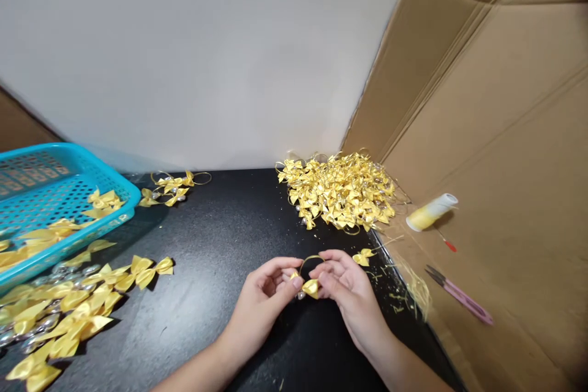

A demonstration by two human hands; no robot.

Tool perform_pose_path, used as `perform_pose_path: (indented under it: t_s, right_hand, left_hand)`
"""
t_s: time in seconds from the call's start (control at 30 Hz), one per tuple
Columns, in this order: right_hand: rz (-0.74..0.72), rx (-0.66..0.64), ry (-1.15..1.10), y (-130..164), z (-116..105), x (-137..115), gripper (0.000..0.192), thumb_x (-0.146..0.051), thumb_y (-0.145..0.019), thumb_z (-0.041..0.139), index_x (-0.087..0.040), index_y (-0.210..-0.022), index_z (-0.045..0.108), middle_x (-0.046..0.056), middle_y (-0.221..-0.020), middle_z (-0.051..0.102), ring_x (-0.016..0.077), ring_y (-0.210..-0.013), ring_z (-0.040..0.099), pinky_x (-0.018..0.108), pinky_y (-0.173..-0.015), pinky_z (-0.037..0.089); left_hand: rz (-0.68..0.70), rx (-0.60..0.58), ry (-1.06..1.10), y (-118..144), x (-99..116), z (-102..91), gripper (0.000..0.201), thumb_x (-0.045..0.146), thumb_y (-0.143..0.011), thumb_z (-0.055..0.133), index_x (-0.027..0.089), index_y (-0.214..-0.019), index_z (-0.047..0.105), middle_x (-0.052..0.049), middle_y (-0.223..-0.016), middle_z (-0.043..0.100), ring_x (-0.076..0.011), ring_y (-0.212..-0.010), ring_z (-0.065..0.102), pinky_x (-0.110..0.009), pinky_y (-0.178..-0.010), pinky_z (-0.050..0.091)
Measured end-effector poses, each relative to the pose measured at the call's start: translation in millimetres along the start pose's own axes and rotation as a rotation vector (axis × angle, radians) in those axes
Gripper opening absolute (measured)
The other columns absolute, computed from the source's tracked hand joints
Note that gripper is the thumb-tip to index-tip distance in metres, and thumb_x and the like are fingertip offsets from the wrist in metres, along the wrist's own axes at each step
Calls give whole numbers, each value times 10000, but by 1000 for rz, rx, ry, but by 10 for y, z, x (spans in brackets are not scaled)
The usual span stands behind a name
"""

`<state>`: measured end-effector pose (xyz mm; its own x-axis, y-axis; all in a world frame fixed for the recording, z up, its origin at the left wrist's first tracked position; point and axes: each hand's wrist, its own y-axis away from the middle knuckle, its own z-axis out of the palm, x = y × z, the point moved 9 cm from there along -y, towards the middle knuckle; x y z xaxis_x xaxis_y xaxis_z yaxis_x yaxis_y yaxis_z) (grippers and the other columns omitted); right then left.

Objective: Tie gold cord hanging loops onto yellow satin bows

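Observation:
Between my two hands is a yellow satin ribbon bow (311,288) with a thin gold cord loop standing above it and a small silver bead below. My left hand (269,291) pinches the bow's left side between thumb and fingers. My right hand (344,285) closes on its right side, and its fingers also touch the loop. Just right of my right hand lies a single yellow bow (364,256) with loose cord ends. Beyond my hands rises a big heap of looped bows (340,190) with silver beads.
At left stands a blue plastic basket (131,196) holding bows; more bows (82,312) and silver beads lie before it. A small bow cluster (174,187) sits behind. On cardboard at right are a thread spool (432,212), a red-handled tool (450,246), pink-handled snips (463,300) and cord scraps (416,291).

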<state>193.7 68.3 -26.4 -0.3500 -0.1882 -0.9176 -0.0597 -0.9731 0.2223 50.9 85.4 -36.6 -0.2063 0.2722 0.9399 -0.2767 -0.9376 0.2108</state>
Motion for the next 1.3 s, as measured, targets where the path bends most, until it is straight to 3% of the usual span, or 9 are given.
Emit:
perform_pose_path:
  t_s: [0.07, 0.17, 0.37, 0.63, 0.8, 1.03, 1.1, 1.2, 1.3]
  right_hand:
    - [1, 9, -14, -10, -13, 0, 448, -421, -658, 835, -189, -984, 634, 37, -802, 719, 142, -667, 672, 248, -608, 553]
    - [1, -1, 20, -29, -6, 21, 397, -413, -626, 857, -166, -864, 659, 31, -735, 708, 142, -657, 671, 239, -610, 541]
    - [7, -3, 18, -63, 5, 25, 393, -457, -604, 857, -149, -749, 663, 22, -644, 693, 132, -582, 651, 227, -568, 512]
    - [-233, 16, 246, 20, 24, -220, 313, -427, -693, 791, -162, -816, 681, 48, -722, 706, 181, -692, 681, 268, -629, 539]
    - [-385, 104, 367, 19, -83, -353, 237, -394, -793, 706, -179, -885, 669, 59, -815, 691, 189, -770, 657, 296, -704, 540]
    - [-435, 138, 410, -39, -147, -359, 197, -353, -826, 633, -193, -940, 658, 69, -981, 646, 180, -832, 601, 288, -718, 501]
    - [-436, 128, 409, -41, -138, -339, 153, -320, -824, 620, -198, -909, 655, 63, -972, 627, 178, -824, 592, 281, -696, 493]
    - [-446, 94, 421, -38, -106, -320, 86, -268, -826, 599, -201, -848, 647, 57, -956, 610, 184, -843, 592, 287, -702, 481]
    - [-452, 83, 424, -39, -98, -317, 67, -239, -826, 586, -199, -800, 633, 54, -930, 601, 191, -850, 595, 293, -705, 474]
  left_hand:
    - [17, 22, 12, -12, 2, -22, 338, 383, -707, 793, 162, -944, 694, -28, -777, 701, -138, -717, 630, -246, -697, 504]
    - [73, -2, -39, -8, 38, 1, 306, 351, -713, 790, 164, -930, 682, -31, -768, 703, -151, -710, 643, -261, -696, 520]
    - [273, -87, -352, 96, 266, 162, 154, 246, -795, 695, 179, -932, 674, -46, -821, 717, -176, -787, 655, -289, -782, 507]
    - [86, -242, -257, -13, 271, 292, 232, 344, -779, 721, 142, -825, 615, 23, -676, 574, -105, -643, 519, -228, -646, 404]
    - [96, -282, -327, -145, 464, 265, 306, 412, -807, 672, 133, -707, 596, -1, -670, 613, -109, -635, 538, -231, -639, 408]
    - [213, -84, -443, -872, 918, -47, 319, 445, -781, 694, 141, -744, 604, 40, -603, 552, -94, -540, 509, -214, -541, 413]
    - [246, -23, -503, -1174, 1056, -144, 272, 396, -828, 674, 127, -821, 635, 7, -723, 624, -126, -657, 594, -253, -632, 489]
    - [260, 50, -595, -1586, 1193, -247, 317, 333, -914, 592, 145, -1170, 592, -84, -1159, 630, -223, -978, 640, -414, -823, 557]
    - [266, 124, -653, -1856, 1250, -328, 354, 331, -915, 591, 156, -1221, 569, -96, -1229, 602, -246, -1043, 623, -448, -866, 546]
